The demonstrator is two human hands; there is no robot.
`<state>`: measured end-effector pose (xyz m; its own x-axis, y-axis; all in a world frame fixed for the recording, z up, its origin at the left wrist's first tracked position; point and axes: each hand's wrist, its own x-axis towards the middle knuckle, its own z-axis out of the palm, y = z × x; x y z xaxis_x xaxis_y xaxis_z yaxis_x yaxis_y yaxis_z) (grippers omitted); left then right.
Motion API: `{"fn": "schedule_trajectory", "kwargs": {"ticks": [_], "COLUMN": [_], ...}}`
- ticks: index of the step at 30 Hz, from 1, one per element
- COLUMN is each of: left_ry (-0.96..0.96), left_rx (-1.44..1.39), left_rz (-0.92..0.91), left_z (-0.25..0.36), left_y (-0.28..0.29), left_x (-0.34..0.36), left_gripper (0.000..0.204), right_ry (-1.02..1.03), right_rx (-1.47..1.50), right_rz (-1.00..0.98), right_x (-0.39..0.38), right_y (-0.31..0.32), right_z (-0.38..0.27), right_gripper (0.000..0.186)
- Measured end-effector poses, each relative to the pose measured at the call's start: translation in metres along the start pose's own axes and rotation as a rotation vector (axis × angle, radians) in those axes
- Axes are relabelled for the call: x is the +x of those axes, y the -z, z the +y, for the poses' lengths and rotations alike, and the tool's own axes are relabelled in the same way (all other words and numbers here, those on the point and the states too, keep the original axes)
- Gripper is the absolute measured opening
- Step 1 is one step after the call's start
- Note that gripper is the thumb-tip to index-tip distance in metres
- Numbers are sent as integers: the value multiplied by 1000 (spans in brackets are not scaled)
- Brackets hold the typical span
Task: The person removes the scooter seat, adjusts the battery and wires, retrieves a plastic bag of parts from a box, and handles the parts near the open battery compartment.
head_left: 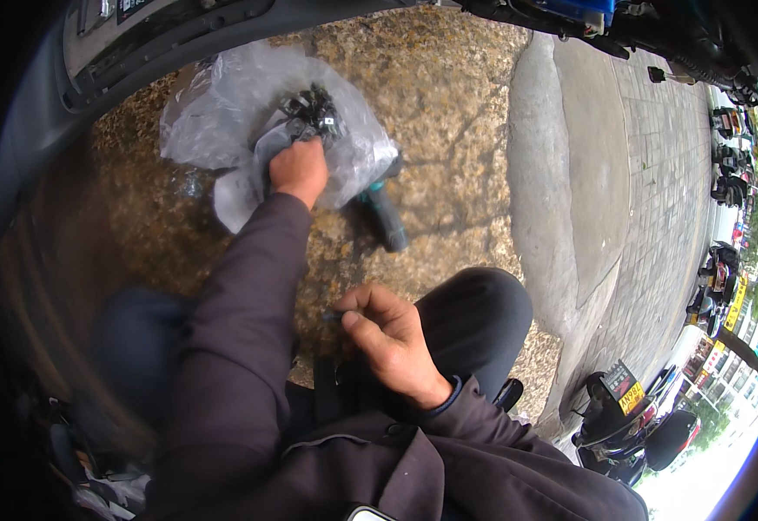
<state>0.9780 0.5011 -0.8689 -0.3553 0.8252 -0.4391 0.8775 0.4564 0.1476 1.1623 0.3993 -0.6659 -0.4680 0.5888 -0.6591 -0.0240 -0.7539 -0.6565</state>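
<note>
My left hand [299, 171] reaches far forward and is closed like a fist against a cluster of black parts [311, 113]. The parts lie in a crumpled clear plastic bag [214, 108] on the rough brown ground. Whatever is inside that fist is hidden. Partly under the bag's right side rests a teal and black power tool [384, 213], its dark end pointing toward me. White paper [236, 201] shows at the bag's near left. Close to my knee, my right hand [387, 343] pinches a small dark piece [333, 316] between thumb and forefinger.
A grey vehicle panel [162, 43] curves along the upper left. A pale stone kerb [535, 165] and grey paving [665, 165] run along the right, with parked scooters [635, 421] beyond. My bent knee [483, 308] stands beside my right hand.
</note>
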Motion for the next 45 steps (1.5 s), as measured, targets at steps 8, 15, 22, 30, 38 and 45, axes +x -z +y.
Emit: {"fn": "schedule_trajectory", "kwargs": {"ticks": [8,15,22,30,38,45], "left_ry": [8,-25,1,69,53,109], "left_rx": [-70,-1001,-1911,-2079,-2003,-1879], "left_rz": [21,-42,-455,-415,-384,-308], "left_z": [-7,-33,-60,-73,-79,-68], "left_y": [-5,10,94,155,177,169], "left_x": [3,-3,-40,-95,-133,-162], "left_gripper": [18,25,22,29,24,16], "right_ry": [-71,63,167,272,346,440], "right_rx": [6,-26,-26,-109,-185,-327], "right_rz": [-28,-10,-26,-67,-131,-237], "right_x": [1,14,41,70,61,54], "right_y": [2,-3,-3,-10,-35,-43], "right_z": [-3,-2,-17,-44,-68,-67], "right_gripper": [13,9,13,16,17,13]}}
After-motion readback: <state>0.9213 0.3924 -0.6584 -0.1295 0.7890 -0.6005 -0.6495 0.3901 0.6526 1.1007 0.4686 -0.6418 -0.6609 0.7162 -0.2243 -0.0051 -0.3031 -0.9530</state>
